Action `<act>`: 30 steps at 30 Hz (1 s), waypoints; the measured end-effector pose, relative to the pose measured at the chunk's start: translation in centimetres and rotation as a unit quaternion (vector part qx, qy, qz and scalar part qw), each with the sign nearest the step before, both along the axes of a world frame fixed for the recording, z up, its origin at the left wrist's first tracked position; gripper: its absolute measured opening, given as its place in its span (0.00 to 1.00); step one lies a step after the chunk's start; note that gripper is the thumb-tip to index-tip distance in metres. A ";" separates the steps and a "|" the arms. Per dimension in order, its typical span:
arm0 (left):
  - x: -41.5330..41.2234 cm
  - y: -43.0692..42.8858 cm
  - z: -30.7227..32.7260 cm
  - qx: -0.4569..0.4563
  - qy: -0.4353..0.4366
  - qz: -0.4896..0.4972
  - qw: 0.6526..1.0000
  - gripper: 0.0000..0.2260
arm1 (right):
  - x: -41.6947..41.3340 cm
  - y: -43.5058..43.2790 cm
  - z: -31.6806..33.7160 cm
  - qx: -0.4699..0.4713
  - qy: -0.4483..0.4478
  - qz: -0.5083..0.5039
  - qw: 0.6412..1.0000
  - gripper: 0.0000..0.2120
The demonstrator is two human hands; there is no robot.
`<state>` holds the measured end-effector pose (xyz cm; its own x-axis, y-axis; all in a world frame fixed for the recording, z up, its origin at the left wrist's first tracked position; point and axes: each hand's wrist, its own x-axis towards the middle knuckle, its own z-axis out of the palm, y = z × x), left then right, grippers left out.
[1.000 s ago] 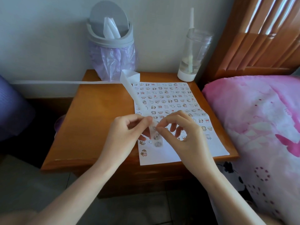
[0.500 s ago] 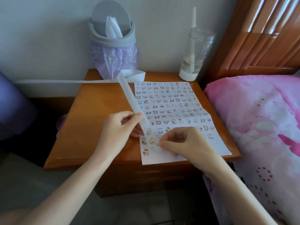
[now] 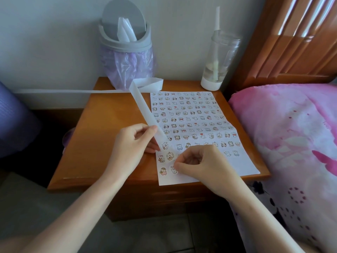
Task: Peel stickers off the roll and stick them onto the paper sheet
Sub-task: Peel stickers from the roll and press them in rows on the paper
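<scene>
The right hand [image 3: 200, 165] has its grip closed, thumb and forefinger tips pinched together on one sticker [image 3: 173, 170], which they press down at the near left corner of the paper sheet [image 3: 237, 165], while the other fingers stay curled into the palm. A second ago this hand was raised above the sheet, meeting the left hand over the sticker; half a second ago it had come down to the paper, and now it sits slightly lower, with the sticker flat in the nearest row. The left hand [image 3: 131, 143] has kept its grip clamped on the sticker strip [image 3: 141, 105], thumb over forefinger, and has drifted a little to the left, just off the sheet's left edge. From that pinch the strip climbs away to a loose loop at the back of the counter [image 3: 109, 125], then trails off to the left past the counter's edge. There are two hands, one strip and one sheet. The nearest row holds two stickers, the pressed one and one just to its left. The many rows further back are too small to count. The sheet lies on the right half of the counter, its near edge overhanging the front. At the back stand one grey swing-lid bin [image 3: 127, 42] and one clear bottle [image 3: 220, 61]. A pink bed [image 3: 282, 134] lies to the right.
</scene>
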<state>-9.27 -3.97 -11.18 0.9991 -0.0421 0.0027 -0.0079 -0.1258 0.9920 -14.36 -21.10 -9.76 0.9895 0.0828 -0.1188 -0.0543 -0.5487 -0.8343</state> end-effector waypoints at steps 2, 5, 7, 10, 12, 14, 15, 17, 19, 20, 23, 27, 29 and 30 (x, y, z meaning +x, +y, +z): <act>0.0 0.0 0.0 0.001 0.000 -0.001 1.000 0.08 | -0.1 0.1 -0.1 -0.008 -0.005 -0.002 1.000 0.01; 0.0 0.0 0.0 0.001 -0.003 -0.002 1.000 0.08 | -0.2 0.3 -0.2 -0.019 -0.010 -0.006 1.000 0.01; 0.0 0.0 0.0 0.002 -0.004 -0.002 1.000 0.08 | -0.3 0.3 -0.2 -0.024 -0.014 -0.008 1.000 0.02; 0.0 0.0 0.0 0.001 -0.003 -0.004 1.000 0.08 | -0.3 0.3 -0.2 -0.032 -0.015 -0.011 0.999 0.02; 0.0 0.0 0.0 0.000 -0.004 -0.004 1.000 0.08 | -0.3 0.3 -0.2 -0.035 -0.014 -0.011 0.999 0.02; 0.0 0.0 0.0 0.000 -0.005 -0.002 1.000 0.08 | -0.4 0.3 -0.2 -0.034 -0.016 -0.009 0.999 0.02; 0.0 0.0 0.0 -0.001 -0.004 -0.001 1.000 0.08 | -0.4 0.3 -0.3 -0.034 -0.018 -0.009 0.999 0.02; 0.0 -0.1 0.0 -0.003 -0.004 0.000 1.000 0.08 | -0.5 0.3 -0.4 -0.034 -0.023 -0.011 0.999 0.03; -0.1 -0.1 0.0 -0.005 -0.004 0.001 1.000 0.08 | -0.6 0.3 -0.4 -0.030 -0.028 -0.016 0.999 0.04; -0.1 -0.1 0.0 -0.005 -0.004 0.000 1.000 0.08 | -0.5 0.3 -0.4 -0.028 -0.030 -0.019 0.999 0.05; -0.1 0.0 0.0 0.001 -0.006 -0.004 1.000 0.08 | -0.4 0.1 -0.4 -0.042 -0.035 -0.033 0.998 0.13; -0.2 -0.1 0.0 0.000 -0.004 -0.006 1.000 0.08 | -0.3 0.2 -0.6 -0.067 -0.045 -0.023 0.996 0.09; -0.2 0.0 0.1 0.003 -0.002 -0.006 1.000 0.08 | -0.3 0.1 -0.6 -0.063 -0.043 -0.017 0.997 0.09; -0.2 0.0 0.1 0.007 -0.003 -0.005 1.000 0.08 | -0.3 0.1 -0.6 -0.059 -0.037 -0.014 0.997 0.10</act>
<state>-9.43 -4.01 -11.08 0.9986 -0.0531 0.0078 -0.0151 -0.1395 0.9901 -14.69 -21.01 -10.35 0.9976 0.0452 -0.0518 -0.0106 -0.6429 -0.7659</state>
